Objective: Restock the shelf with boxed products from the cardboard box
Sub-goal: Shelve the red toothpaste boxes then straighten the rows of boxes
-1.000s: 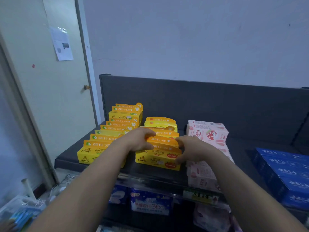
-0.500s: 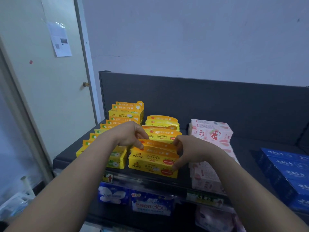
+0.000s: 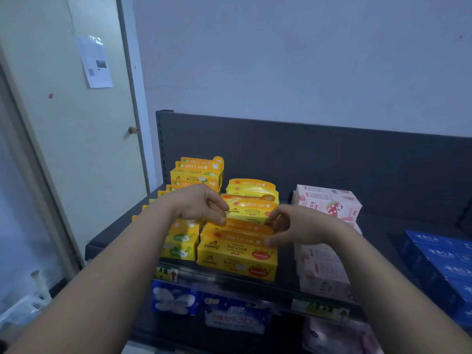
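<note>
On the shelf (image 3: 378,226), left hand (image 3: 201,204) and right hand (image 3: 301,226), fingers curled around yellow boxes (image 3: 237,256)

the front yellow box (image 3: 237,259) carries the brand "pipidog" at its upper left and the word "strawberry" on a red strawberry shape at its right, and a yellow box farther back (image 3: 251,212) shows "pipidog" again. a blue and white pack (image 3: 237,319) on the lower shelf bears a large "360". the chinese print on the boxes, the shelf-edge tags (image 3: 166,273) and the sheet on the door (image 3: 95,62) are too blurred to read.
</note>
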`<control>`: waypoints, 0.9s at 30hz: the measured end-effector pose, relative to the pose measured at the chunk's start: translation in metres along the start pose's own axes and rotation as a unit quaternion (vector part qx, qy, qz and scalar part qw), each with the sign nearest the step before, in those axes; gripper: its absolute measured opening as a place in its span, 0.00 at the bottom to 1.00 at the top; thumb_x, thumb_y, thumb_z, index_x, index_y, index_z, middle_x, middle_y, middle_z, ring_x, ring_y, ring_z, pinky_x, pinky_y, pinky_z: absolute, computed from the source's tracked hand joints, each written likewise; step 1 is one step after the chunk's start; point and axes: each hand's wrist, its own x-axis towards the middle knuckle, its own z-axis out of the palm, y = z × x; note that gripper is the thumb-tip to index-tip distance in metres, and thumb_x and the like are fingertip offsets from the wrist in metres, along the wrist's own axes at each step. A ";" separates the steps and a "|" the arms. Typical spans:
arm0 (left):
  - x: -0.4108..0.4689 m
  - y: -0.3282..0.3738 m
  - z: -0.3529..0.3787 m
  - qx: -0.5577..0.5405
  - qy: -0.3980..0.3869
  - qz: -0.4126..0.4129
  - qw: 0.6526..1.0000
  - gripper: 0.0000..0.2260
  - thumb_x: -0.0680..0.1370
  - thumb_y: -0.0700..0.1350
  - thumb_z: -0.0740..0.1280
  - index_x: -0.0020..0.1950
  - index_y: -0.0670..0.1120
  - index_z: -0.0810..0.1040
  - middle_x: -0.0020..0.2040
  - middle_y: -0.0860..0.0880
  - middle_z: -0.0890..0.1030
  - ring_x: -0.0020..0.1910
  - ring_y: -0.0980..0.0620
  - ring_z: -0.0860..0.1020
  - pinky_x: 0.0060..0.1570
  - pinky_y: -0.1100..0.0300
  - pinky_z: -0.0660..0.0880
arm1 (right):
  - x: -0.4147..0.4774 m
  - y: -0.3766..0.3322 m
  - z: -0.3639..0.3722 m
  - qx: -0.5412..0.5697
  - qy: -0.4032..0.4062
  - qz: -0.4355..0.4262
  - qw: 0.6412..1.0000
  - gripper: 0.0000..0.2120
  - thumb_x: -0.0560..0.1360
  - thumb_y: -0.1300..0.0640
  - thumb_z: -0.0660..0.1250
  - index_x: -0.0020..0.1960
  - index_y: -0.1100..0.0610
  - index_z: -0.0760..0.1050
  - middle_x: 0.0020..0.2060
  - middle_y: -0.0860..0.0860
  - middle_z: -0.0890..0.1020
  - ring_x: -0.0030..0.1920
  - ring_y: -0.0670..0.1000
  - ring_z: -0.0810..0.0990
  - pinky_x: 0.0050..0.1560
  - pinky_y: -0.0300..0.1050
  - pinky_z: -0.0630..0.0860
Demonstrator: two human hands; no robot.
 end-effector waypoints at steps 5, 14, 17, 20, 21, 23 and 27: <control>0.020 0.001 0.002 0.015 0.093 0.013 0.996 0.15 0.73 0.43 0.73 0.60 0.47 0.80 0.44 0.56 0.80 0.42 0.63 0.76 0.40 0.70 0.70 | 0.016 0.010 -0.009 -0.001 0.120 0.017 0.993 0.25 0.75 0.46 0.69 0.69 0.48 0.67 0.60 0.46 0.75 0.53 0.46 0.76 0.46 0.40 0.75; 0.070 0.005 0.002 0.100 0.100 0.019 0.990 0.25 0.71 0.47 0.75 0.67 0.49 0.75 0.64 0.48 0.77 0.62 0.48 0.75 0.58 0.58 0.72 | 0.057 0.009 -0.011 -0.049 0.104 0.053 0.992 0.35 0.75 0.52 0.70 0.77 0.50 0.57 0.71 0.52 0.68 0.68 0.55 0.70 0.63 0.48 0.70; 0.083 0.005 0.003 0.124 0.070 0.004 0.990 0.25 0.73 0.46 0.74 0.69 0.49 0.74 0.66 0.48 0.75 0.64 0.47 0.73 0.61 0.55 0.72 | 0.067 0.010 -0.010 -0.059 0.087 0.059 0.993 0.33 0.75 0.53 0.70 0.76 0.51 0.59 0.69 0.53 0.71 0.65 0.54 0.72 0.60 0.47 0.72; 0.090 0.006 0.004 0.146 0.052 0.001 0.988 0.23 0.74 0.45 0.72 0.68 0.49 0.74 0.63 0.48 0.77 0.60 0.48 0.75 0.59 0.55 0.74 | 0.073 0.009 -0.009 -0.044 0.077 0.062 0.994 0.28 0.76 0.55 0.69 0.73 0.51 0.64 0.66 0.52 0.73 0.63 0.54 0.74 0.59 0.47 0.74; 0.091 0.007 0.004 0.154 0.048 0.003 0.987 0.23 0.74 0.45 0.72 0.68 0.49 0.74 0.61 0.48 0.77 0.58 0.49 0.76 0.57 0.56 0.74 | 0.074 0.010 -0.009 -0.037 0.077 0.063 0.994 0.27 0.75 0.55 0.70 0.72 0.51 0.66 0.65 0.52 0.74 0.61 0.53 0.75 0.58 0.47 0.75; 0.092 0.006 0.003 0.168 0.042 0.004 0.985 0.22 0.74 0.45 0.72 0.68 0.49 0.74 0.58 0.49 0.78 0.55 0.49 0.76 0.54 0.58 0.75 | 0.074 0.011 -0.010 -0.025 0.073 0.067 0.995 0.26 0.75 0.56 0.71 0.71 0.52 0.67 0.63 0.52 0.75 0.59 0.53 0.75 0.55 0.45 0.76; 0.089 0.003 0.000 0.169 0.033 0.006 0.985 0.22 0.73 0.46 0.73 0.67 0.48 0.74 0.55 0.50 0.80 0.52 0.50 0.77 0.52 0.58 0.75 | 0.072 0.013 -0.010 -0.021 0.071 0.069 0.995 0.25 0.75 0.58 0.70 0.70 0.52 0.67 0.62 0.52 0.75 0.57 0.52 0.76 0.51 0.43 0.77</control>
